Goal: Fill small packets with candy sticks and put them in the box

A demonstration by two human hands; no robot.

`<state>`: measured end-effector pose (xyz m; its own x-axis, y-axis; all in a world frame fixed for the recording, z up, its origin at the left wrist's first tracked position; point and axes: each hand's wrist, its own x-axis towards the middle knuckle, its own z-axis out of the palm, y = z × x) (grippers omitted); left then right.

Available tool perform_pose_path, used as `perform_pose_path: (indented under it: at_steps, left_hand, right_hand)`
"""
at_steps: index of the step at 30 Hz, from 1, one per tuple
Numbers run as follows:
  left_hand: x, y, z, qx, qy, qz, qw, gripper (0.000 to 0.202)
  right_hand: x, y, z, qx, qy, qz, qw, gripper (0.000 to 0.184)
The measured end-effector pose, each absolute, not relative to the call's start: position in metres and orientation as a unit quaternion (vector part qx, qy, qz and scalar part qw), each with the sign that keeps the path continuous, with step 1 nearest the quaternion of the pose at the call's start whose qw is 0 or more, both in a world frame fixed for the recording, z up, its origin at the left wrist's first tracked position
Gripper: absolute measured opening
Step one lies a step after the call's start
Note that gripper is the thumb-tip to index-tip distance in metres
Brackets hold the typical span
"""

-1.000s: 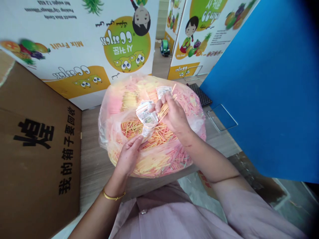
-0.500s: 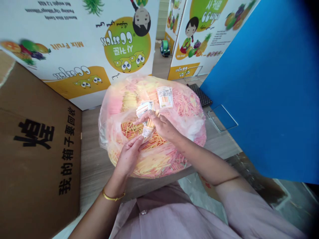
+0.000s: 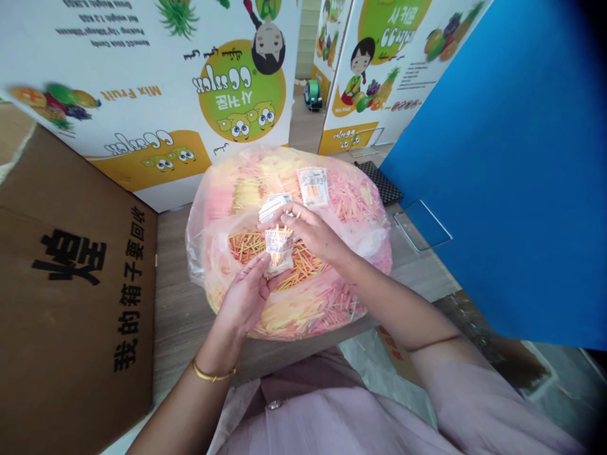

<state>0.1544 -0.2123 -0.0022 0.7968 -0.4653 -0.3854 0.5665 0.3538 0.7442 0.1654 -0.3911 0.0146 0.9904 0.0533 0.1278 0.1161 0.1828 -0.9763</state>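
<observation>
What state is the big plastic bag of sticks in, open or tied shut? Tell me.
Open: the clear plastic bag is folded back, leaving the orange and yellow sticks uncovered in the middle.

At six o'clock, a pale pink shirt (image 3: pixel 303 423) with a small metal button (image 3: pixel 274 405) and loose sleeves (image 3: pixel 493 404); a thin gold bangle (image 3: pixel 213 377) on the left wrist (image 3: pixel 207 360).

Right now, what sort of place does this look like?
Probably a candy-packing workshop: a plastic bag heaped with pink and yellow candy sticks, small printed sachets, and printed "Mix Fruit" cartons standing around.
</observation>
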Motion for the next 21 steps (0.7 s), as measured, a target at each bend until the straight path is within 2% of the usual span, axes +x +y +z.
perform_pose_path:
  at_steps: [4, 10, 15, 21]
  left_hand:
    - [0.152, -0.215, -0.002, 0.474, 0.052, -0.308, 0.823, 0.027]
    - [0.15, -0.216, 0.0, 0.506, 0.02, -0.323, 0.8, 0.032]
    - [0.152, -0.216, -0.005, 0.524, 0.037, -0.325, 0.786, 0.041]
    - [0.151, -0.213, -0.008, 0.553, -0.005, -0.355, 0.754, 0.037]
  right_hand:
    - [0.164, -0.393, 0.02, -0.715, -0.095, -0.042, 0.691, 0.033]
    - [0.174, -0.401, 0.014, -0.671, -0.059, -0.014, 0.739, 0.035]
    - [0.173, -0.4, 0.014, -0.727, -0.122, 0.018, 0.675, 0.027]
    - [0.169, -0.395, 0.018, -0.732, -0.153, 0.025, 0.663, 0.037]
